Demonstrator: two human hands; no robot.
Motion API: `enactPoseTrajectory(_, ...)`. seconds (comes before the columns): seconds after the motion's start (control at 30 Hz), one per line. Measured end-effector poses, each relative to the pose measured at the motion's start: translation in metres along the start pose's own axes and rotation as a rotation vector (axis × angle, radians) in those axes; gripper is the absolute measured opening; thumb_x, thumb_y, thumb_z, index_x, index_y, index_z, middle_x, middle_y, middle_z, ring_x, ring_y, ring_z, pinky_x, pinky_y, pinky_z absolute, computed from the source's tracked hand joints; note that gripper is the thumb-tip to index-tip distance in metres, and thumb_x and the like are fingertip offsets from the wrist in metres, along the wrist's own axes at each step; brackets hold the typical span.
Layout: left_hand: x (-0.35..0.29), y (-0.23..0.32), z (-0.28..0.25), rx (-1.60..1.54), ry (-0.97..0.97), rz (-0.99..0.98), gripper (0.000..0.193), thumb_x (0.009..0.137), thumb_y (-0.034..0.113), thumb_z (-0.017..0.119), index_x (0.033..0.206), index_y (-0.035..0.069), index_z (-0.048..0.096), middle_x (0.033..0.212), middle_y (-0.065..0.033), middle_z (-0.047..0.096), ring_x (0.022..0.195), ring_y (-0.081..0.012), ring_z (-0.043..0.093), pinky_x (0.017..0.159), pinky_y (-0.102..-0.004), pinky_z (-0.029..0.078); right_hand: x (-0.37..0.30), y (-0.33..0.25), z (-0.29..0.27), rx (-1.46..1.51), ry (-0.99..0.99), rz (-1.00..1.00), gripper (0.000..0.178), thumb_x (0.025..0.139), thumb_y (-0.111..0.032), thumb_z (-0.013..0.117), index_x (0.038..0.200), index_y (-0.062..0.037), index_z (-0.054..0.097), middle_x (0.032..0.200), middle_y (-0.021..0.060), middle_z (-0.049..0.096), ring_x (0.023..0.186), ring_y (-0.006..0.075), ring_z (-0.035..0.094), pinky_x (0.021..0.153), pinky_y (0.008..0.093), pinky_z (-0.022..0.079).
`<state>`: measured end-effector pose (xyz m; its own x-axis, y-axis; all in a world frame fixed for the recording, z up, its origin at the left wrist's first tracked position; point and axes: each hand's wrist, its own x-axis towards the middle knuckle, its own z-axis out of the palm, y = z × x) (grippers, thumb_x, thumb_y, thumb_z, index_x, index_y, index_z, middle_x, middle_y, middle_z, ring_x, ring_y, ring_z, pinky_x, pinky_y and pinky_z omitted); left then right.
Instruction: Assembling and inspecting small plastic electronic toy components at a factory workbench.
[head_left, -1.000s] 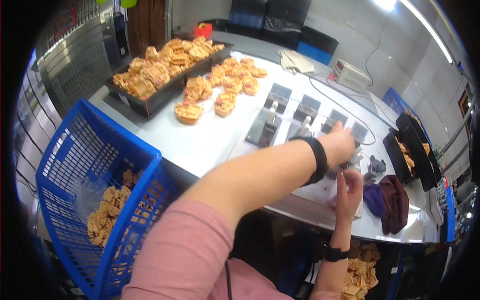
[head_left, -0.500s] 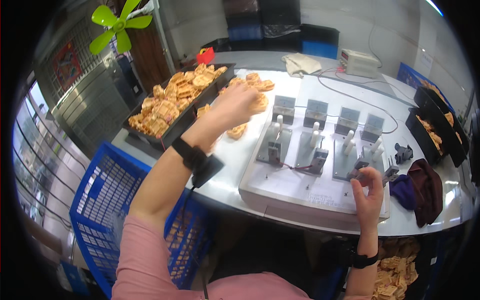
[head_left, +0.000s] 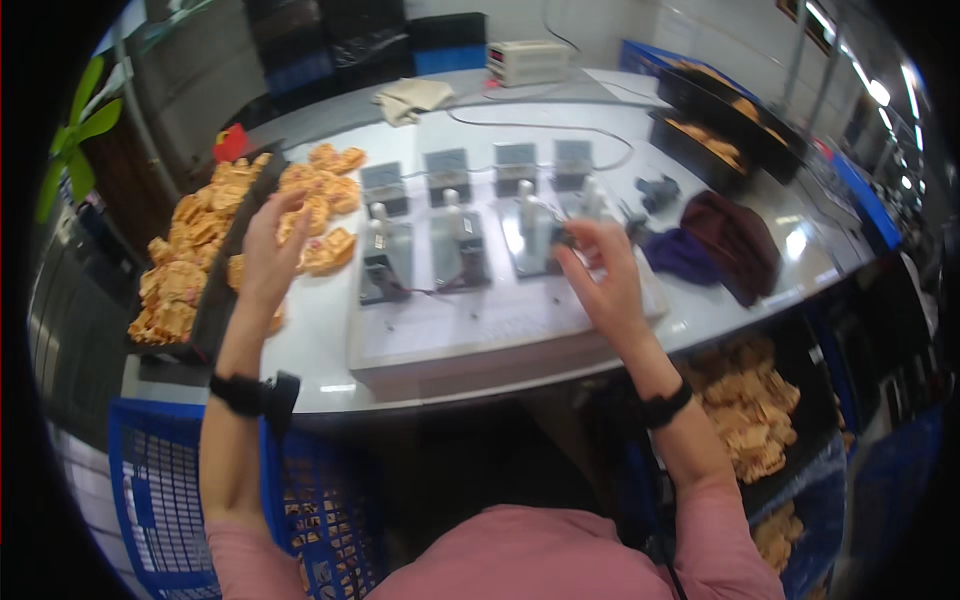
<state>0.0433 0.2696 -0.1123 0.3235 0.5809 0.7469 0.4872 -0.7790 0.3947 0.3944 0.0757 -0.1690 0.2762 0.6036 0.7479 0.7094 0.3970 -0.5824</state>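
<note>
A white test fixture (head_left: 440,345) stands before me, with a row of grey upright plates (head_left: 446,172), white posts and small dark clamps (head_left: 470,260). My right hand (head_left: 610,285) reaches over its right part, thumb and forefinger curled round a small dark clamp (head_left: 562,240), which they partly hide. My left hand (head_left: 268,255) hovers left of the fixture, by a loose pile of tan moulded pieces (head_left: 325,250). Its fingers are apart and slightly blurred, with nothing visible between them.
Left of the pile, a long black tray (head_left: 235,235) brims with similar pieces. Blue baskets (head_left: 160,480) stand below the table. At the right lie a dark cloth (head_left: 735,245) and black bins (head_left: 700,150). A power supply (head_left: 528,62) and beige cloth (head_left: 412,98) sit behind.
The view has swung to the right. My left hand has drawn back from over the tan pieces and its fingers have spread. My right hand stays at the fixture's right-hand clamps.
</note>
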Motion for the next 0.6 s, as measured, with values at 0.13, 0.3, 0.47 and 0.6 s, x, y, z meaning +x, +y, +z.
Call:
enactPoseTrajectory(0.13, -0.012, 0.108, -0.003, -0.368, -0.235, -0.105, 0.020, 0.101, 0.015, 0.060, 0.110, -0.002, 0.068, 0.095, -0.0055, 0.070, 0.084, -0.0113, 0.064, 0.081, -0.0265, 0.050, 0.060, -0.024, -0.005, 0.088, 0.173, -0.106, 0.036, 0.091, -0.018, 0.071, 0.124, -0.0077, 0.060, 0.107, 0.0076, 0.058, 0.089, 0.0168, 0.056, 0.078, 0.0302, 0.048)
enactPoseTrajectory(0.3, -0.039, 0.202, 0.017, -0.430, -0.285, 0.123, 0.015, 0.089, 0.001, 0.068, 0.103, 0.006, 0.070, 0.094, -0.0080, 0.072, 0.087, -0.0174, 0.068, 0.082, -0.0308, 0.050, 0.142, -0.047, -0.004, 0.265, 0.263, -0.165, 0.043, 0.093, -0.023, 0.070, 0.129, -0.0044, 0.054, 0.117, 0.0112, 0.055, 0.090, 0.0161, 0.057, 0.077, 0.0313, 0.050)
enactPoseTrajectory(0.47, -0.055, 0.267, -0.002, -0.560, -0.502, 0.386, 0.018, 0.080, -0.002, 0.072, 0.094, 0.008, 0.069, 0.089, -0.0060, 0.069, 0.086, -0.0232, 0.065, 0.081, -0.0333, 0.047, 0.179, -0.051, -0.014, 0.359, 0.281, -0.108, 0.047, 0.093, -0.027, 0.069, 0.129, -0.0020, 0.051, 0.118, 0.0145, 0.054, 0.089, 0.0185, 0.059, 0.078, 0.0340, 0.052)
enactPoseTrajectory(0.6, -0.089, 0.285, -0.041, -0.925, -0.997, 0.841, 0.019, 0.093, 0.028, 0.064, 0.095, 0.011, 0.072, 0.090, -0.0019, 0.071, 0.086, -0.0235, 0.066, 0.079, -0.0397, 0.047, 0.183, -0.042, -0.009, 0.117, 0.265, -0.226, 0.046, 0.093, -0.028, 0.069, 0.128, -0.0036, 0.052, 0.116, 0.0166, 0.056, 0.087, 0.0214, 0.060, 0.082, 0.0359, 0.051)
